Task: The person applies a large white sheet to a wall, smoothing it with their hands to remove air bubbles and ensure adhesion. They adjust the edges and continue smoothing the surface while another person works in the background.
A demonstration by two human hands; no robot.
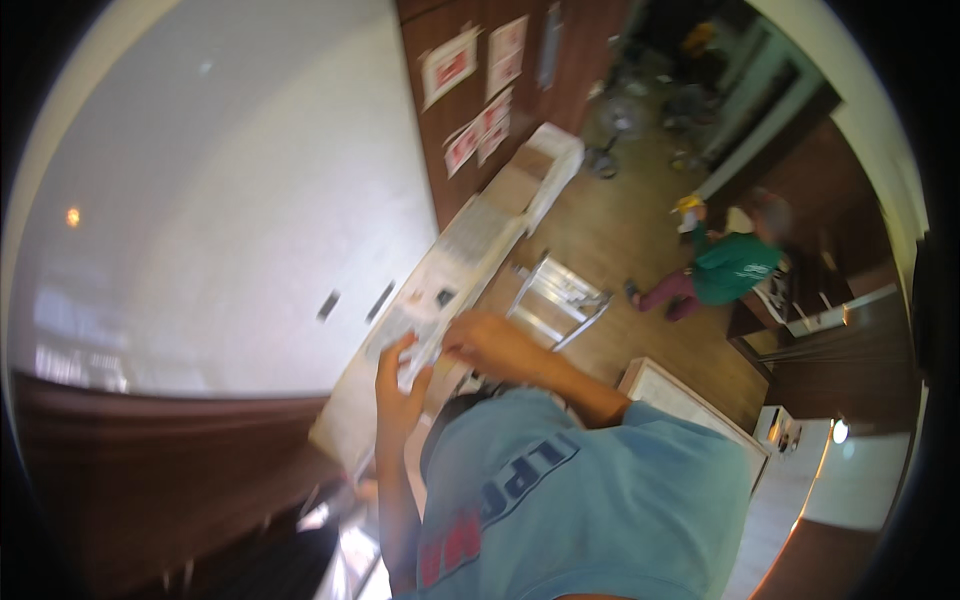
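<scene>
My left hand point(398, 400) is raised in front of my chest, its thumb and fingers closed on a small white piece point(411, 370). The piece is pale and blurred, so its kind does not show. Close beside it, my right hand point(488, 338) reaches in from the right with bent fingers pinched together near the piece's upper end. What those fingertips hold, if anything, is too smeared to make out. Beneath both hands runs a long pale bench top point(470, 240), with a small dark object point(444, 297) lying on it.
A folding metal step stool point(560, 298) stands on the floor beyond the bench. Farther right, a person in a green top point(738, 268) holds something yellow point(689, 204). A large white panel point(240, 200) rises at left; a pale-topped board point(690, 402) lies at my right.
</scene>
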